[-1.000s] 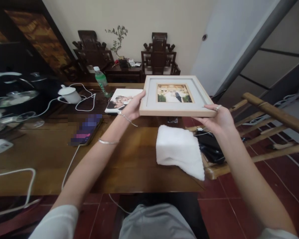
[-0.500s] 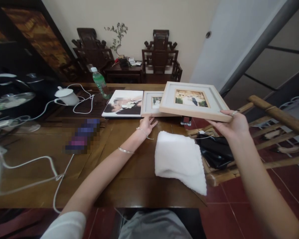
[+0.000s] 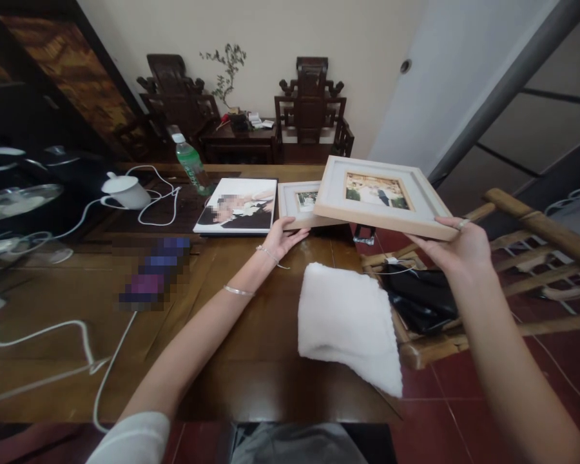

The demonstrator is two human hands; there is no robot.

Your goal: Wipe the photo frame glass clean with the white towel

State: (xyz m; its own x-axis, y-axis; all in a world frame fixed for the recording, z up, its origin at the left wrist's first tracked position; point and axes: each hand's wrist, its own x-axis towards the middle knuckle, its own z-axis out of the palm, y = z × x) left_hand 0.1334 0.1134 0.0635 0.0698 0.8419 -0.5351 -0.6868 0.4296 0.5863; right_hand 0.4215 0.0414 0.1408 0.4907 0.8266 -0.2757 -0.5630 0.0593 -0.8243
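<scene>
My right hand [image 3: 464,248] grips a large light-wood picture frame [image 3: 328,207] by its right side, thumb above and fingers beneath. That frame is tilted in the air and covers part of a smaller light-wood picture frame [image 3: 287,197] behind it. At the smaller frame's near left corner, my left hand [image 3: 284,240] has its thumb on the edge and its fingers along the underside. Left of it lies a photo album [image 3: 244,205] with a picture cover. A folded white cloth [image 3: 345,322] rests on the table in front of my hands.
On the wooden table [image 3: 212,380] stand a green-labelled bottle [image 3: 191,162] and a white lidded cup [image 3: 126,191]. White cables [image 3: 118,361] and a blurred-out phone-like item [image 3: 154,270] lie at left. A bamboo chair [image 3: 526,219] with a black bag [image 3: 418,296] stands at right.
My left thumb and fingers have come closer around the smaller frame's corner, and its near edge looks slightly raised. The large frame has shifted a little to the right with my right hand.
</scene>
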